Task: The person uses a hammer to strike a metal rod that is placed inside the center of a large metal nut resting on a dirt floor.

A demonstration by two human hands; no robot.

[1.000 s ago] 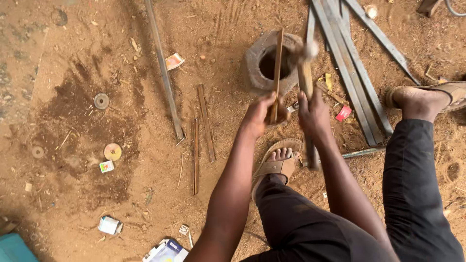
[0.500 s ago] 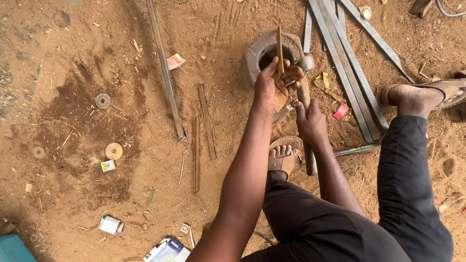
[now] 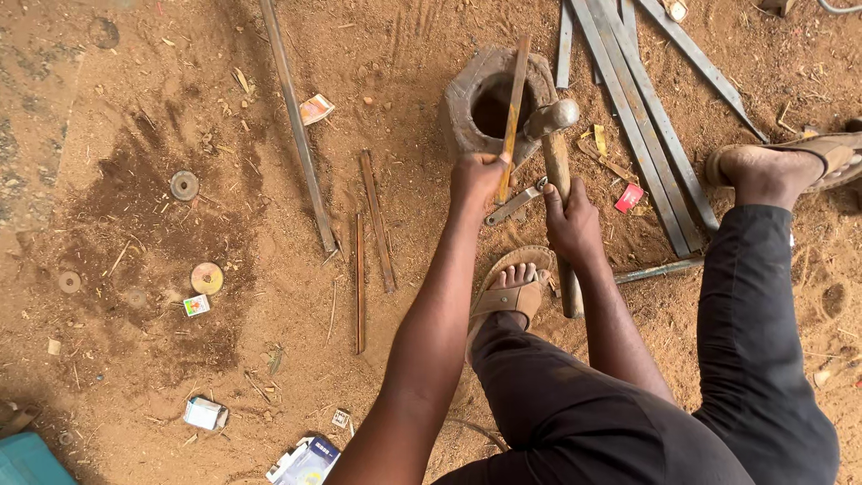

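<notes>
Two items in hand: a thin, rusty flat steel bar [image 3: 514,112], likely stiff and light, clasped low by the left hand [image 3: 478,182] over the round hollow block [image 3: 467,99]; a wooden-handled hammer [image 3: 558,171], likely head-heavy, gripped mid-handle by the right hand [image 3: 573,224].

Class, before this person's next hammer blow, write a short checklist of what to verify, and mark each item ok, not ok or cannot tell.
1. Left hand grips the thin metal strip: ok.
2. Right hand holds the hammer by its handle: ok.
3. Strip's far end lies over the opening of the round hollow block: ok.
4. Hammer head is clear of the left hand's fingers: ok, though close.
5. Sandalled foot is away from the block: ok.
6. Block sits firmly in the dirt: cannot tell.
</notes>
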